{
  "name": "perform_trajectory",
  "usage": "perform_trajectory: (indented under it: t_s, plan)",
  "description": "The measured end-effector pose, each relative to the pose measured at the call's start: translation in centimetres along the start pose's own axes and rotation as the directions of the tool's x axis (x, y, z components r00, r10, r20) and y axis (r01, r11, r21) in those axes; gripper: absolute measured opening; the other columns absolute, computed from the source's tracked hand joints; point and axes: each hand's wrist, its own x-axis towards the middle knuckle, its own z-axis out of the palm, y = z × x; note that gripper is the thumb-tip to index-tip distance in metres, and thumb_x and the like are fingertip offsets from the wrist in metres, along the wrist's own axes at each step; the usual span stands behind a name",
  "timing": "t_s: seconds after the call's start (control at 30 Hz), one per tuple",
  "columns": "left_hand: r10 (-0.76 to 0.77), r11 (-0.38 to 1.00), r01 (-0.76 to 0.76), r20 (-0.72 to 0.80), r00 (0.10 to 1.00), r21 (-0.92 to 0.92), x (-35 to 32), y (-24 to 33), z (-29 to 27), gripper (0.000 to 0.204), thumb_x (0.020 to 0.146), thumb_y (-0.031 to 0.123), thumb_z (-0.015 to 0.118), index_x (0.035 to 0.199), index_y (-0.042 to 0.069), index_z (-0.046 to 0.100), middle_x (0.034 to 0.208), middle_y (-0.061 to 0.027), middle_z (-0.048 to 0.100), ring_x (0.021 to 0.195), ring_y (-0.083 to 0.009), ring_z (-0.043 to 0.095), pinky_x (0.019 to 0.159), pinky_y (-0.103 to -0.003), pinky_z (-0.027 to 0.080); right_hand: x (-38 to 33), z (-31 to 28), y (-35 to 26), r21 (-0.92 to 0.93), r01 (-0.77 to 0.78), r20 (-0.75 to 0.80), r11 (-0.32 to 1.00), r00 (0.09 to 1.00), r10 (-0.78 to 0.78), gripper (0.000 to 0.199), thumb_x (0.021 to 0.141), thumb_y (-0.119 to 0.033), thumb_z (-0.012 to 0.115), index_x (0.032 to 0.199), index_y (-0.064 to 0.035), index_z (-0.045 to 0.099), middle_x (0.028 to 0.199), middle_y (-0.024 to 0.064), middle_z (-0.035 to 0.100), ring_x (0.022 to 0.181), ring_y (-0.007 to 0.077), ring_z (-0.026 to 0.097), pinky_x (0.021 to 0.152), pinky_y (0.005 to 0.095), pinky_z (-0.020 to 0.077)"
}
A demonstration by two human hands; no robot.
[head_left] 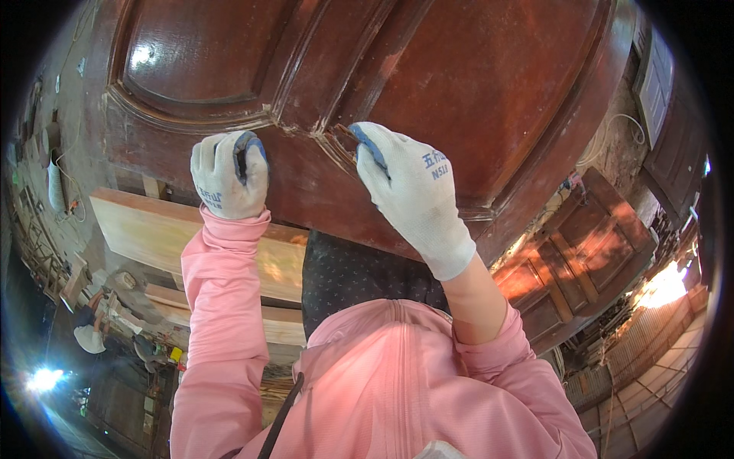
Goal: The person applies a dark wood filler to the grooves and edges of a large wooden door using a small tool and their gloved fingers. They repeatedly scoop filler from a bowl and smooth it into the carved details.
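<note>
A dark red-brown panelled wooden door [306,164] lies in front of me, its varnish worn pale along the moulding [336,149]. My left hand [229,172], in a white knit glove with a blue palm, rests curled into a loose fist at the near edge of the door. I see nothing in its hollow. With the same kind of glove, my right hand [405,180] pinches at the worn moulding corner between the two panels. A thin brown edge shows by its fingertips; whether it is a held piece or part of the door, I cannot tell.
Pale wooden boards [164,229] lie below the door on the left. Another brown panelled door [577,256] lies at the right, with more doors [677,164] beyond it. A person [92,329] is at the far left. A bright lamp [44,379] shines at lower left.
</note>
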Motion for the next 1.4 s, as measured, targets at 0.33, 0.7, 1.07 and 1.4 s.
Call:
perform_trajectory:
  t_s: [0.33, 0.7, 1.07, 1.4]
  plan:
    - [0.009, 1.000, -0.009, 0.010, 1.000, -0.001, -0.1, -0.2, 0.0, 0.020, 0.081, 0.007, 0.073, 0.101, 0.009, 0.067, 0.093, -0.0086, 0.066, 0.083, -0.0310, 0.061, 0.077, -0.043, 0.048, 0.0, 1.0, 0.2, -0.063, 0.053, 0.003, 0.997, 0.999, -0.053, 0.028, 0.093, -0.020, 0.067, 0.119, -0.0106, 0.068, 0.092, 0.0068, 0.072, 0.082, 0.0249, 0.071, 0.067, 0.0367, 0.0564]
    - [0.004, 1.000, -0.004, 0.006, 1.000, 0.009, -0.3, -0.2, 0.0, 0.021, 0.081, 0.007, 0.073, 0.101, 0.009, 0.067, 0.094, -0.0091, 0.066, 0.084, -0.0316, 0.061, 0.077, -0.044, 0.048, 0.0, -0.1, 0.7, -0.132, 0.138, 0.100, 0.982, 0.987, -0.126, 0.029, 0.091, -0.020, 0.067, 0.119, -0.0134, 0.069, 0.092, 0.0047, 0.070, 0.081, 0.0233, 0.070, 0.066, 0.0362, 0.0561]
    - [-0.035, 0.999, 0.035, 0.018, 0.999, -0.006, -0.1, 0.0, -0.2, 0.019, 0.082, 0.008, 0.073, 0.100, 0.009, 0.068, 0.094, -0.0080, 0.066, 0.085, -0.0311, 0.061, 0.077, -0.043, 0.048, 0.3, -0.8, -0.1, 0.308, -0.279, 0.149, 0.909, 0.958, 0.244, 0.022, 0.093, -0.012, 0.065, 0.113, -0.0044, 0.072, 0.094, 0.0147, 0.074, 0.080, 0.0283, 0.072, 0.070, 0.0351, 0.0546]
    - [-0.335, 0.942, 0.316, -0.291, 0.896, -0.110, -1.4, -0.2, -0.2, 0.015, 0.083, 0.006, 0.070, 0.098, 0.007, 0.069, 0.095, -0.0090, 0.067, 0.089, -0.0306, 0.059, 0.081, -0.043, 0.047, 6.9, -3.1, -2.4, 0.299, -0.063, 0.297, 0.952, 0.954, -0.030, 0.029, 0.090, -0.003, 0.069, 0.119, -0.0018, 0.072, 0.097, 0.0169, 0.073, 0.085, 0.0252, 0.072, 0.076, 0.0310, 0.0556]
